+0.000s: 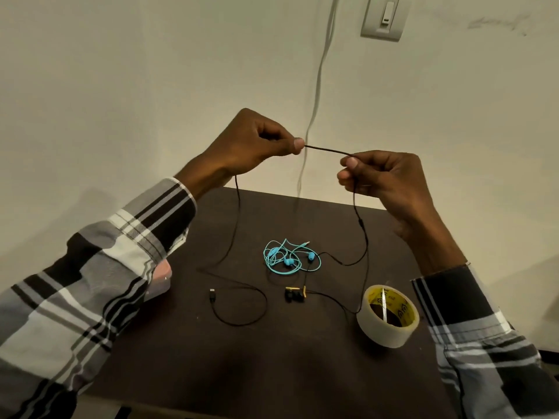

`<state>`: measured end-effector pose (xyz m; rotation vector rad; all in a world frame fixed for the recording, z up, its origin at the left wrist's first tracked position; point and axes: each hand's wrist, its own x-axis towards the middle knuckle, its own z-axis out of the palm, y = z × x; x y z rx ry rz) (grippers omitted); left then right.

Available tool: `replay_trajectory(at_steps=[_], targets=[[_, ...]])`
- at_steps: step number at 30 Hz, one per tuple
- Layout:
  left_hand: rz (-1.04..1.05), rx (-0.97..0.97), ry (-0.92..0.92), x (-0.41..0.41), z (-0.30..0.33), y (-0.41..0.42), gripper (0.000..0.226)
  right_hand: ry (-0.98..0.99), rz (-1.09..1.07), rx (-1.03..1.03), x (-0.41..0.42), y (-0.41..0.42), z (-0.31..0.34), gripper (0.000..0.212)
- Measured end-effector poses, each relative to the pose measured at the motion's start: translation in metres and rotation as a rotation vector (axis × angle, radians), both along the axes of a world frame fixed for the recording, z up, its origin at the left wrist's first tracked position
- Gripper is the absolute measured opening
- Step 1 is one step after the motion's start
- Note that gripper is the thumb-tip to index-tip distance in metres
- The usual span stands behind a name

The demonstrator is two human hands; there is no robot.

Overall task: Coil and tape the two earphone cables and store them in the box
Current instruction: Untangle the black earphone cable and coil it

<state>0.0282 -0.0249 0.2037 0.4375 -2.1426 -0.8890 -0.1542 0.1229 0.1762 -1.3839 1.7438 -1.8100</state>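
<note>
Head view is showing both hands raised above the table (302, 358), each pinching the black earphone cable (328, 150) between thumb and forefinger. The left hand (254, 143) is holding one end of a short taut stretch running left to right, the right hand (384, 179) the other (slightly lower). Both tails are hanging down to the table, trailing past the blue earphones (287, 258) lying near the tape roll (388, 316). Coiling is likely starting here.
</note>
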Motion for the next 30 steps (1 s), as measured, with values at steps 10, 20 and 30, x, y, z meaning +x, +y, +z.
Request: replay_trajectory(at_steps=[10, 20, 30], targets=[[0.089, 0.099, 0.096, 0.017, -0.018, -0.020, 0.026, 0.002, -0.077, 0.159, -0.034, 0.007, -0.030, 0.012], [-0.005, 0.053, 0.013, -0.006, -0.024, -0.001, 0.017, 0.262, -0.009, 0.236, -0.005, -0.011, -0.019, 0.064], [-0.019, 0.102, 0.073, -0.002, -0.025, 0.006, 0.022, 0.167, -0.076, -0.020, 0.005, -0.011, -0.003, 0.006]])
